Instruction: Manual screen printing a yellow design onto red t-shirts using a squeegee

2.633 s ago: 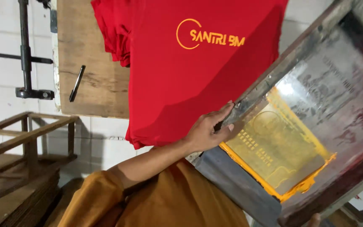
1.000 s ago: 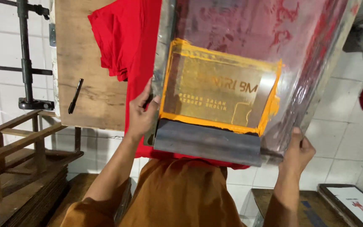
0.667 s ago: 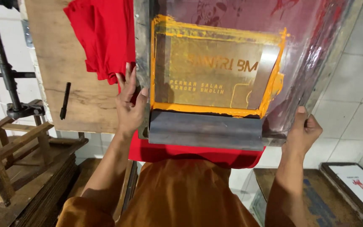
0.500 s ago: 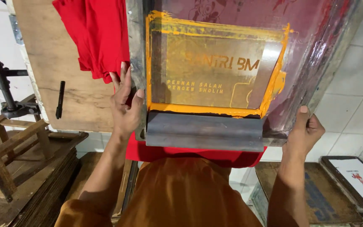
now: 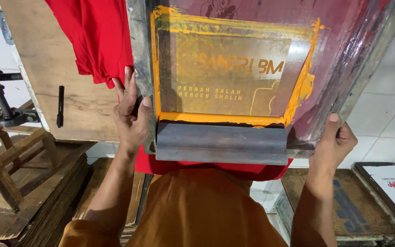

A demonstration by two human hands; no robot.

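Only one view here, the head cam looking straight down, so: both hands are on a big metal-framed printing screen with a purplish-red mesh (image 5: pixel 344 59), which lies flat over a red T-shirt (image 5: pixel 94 41) on a pale plywood surface (image 5: pixel 46 68). The left hand (image 5: pixel 131 116) is on the frame's left rail, fingers stretched out mostly flat and pointing away from the body, thumb hooked over the rail near the lower left corner, so it's pressing more than gripping. The right hand (image 5: pixel 337 142) is curled around the frame's lower right corner, thumb up along the edge, fingers tucked under where I can't see them. Inside the screen there's a rectangle edged in thick orange ink (image 5: pixel 158 68) with a lettered stencil in the middle, and a wide grey squeegee blade (image 5: pixel 220 142) rests across the near end of it, between the two hands, neither one touching it. A strip of the red shirt pokes out below the frame near the person's orange top (image 5: pixel 202 210). A black marker pen (image 5: pixel 60 106) sits on the plywood well left of the left hand. Stacked wooden boards (image 5: pixel 51 196) are down on the lower left.
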